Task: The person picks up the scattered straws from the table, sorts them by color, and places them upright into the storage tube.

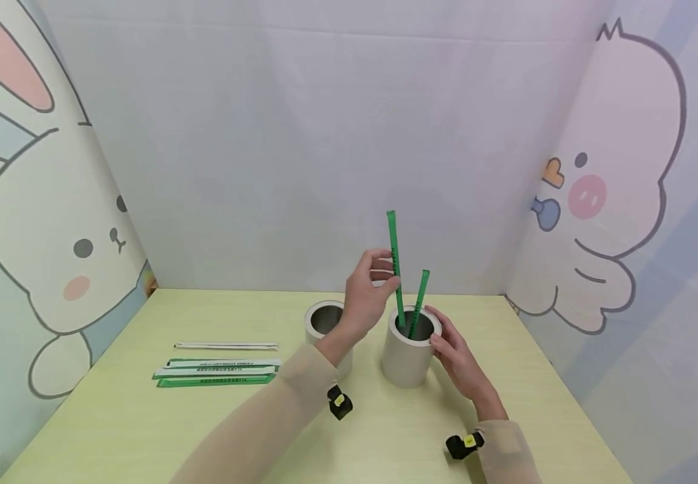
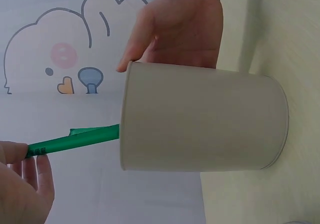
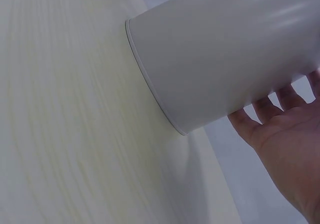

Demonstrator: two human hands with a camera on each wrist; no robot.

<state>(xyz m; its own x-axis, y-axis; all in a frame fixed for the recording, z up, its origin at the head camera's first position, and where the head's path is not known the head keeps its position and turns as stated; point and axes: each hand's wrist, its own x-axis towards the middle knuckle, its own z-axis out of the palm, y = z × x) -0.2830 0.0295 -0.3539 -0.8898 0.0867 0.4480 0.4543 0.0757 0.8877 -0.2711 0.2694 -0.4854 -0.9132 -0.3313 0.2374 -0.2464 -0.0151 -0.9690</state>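
Note:
My left hand (image 1: 366,292) pinches a green paper-wrapped straw (image 1: 393,235) between thumb and fingers. The straw stands nearly upright, its lower end inside the mouth of a light grey cylindrical cup (image 1: 406,366). A second green wrapped straw (image 1: 419,302) leans in the same cup. My right hand (image 1: 458,359) holds that cup at its right side, thumb near the rim. In the left wrist view, the straw in my left hand (image 2: 27,184) enters the cup (image 2: 205,119). The right wrist view has the fingers of my right hand (image 3: 285,134) against the cup wall.
Left of the held cup stands another grey cup (image 1: 315,339), partly hidden by my left forearm. Several green and white wrapped straws (image 1: 216,381) lie together on the pale table at the left, with a thin white one (image 1: 224,346) behind them. A curtain (image 1: 325,168) hangs behind.

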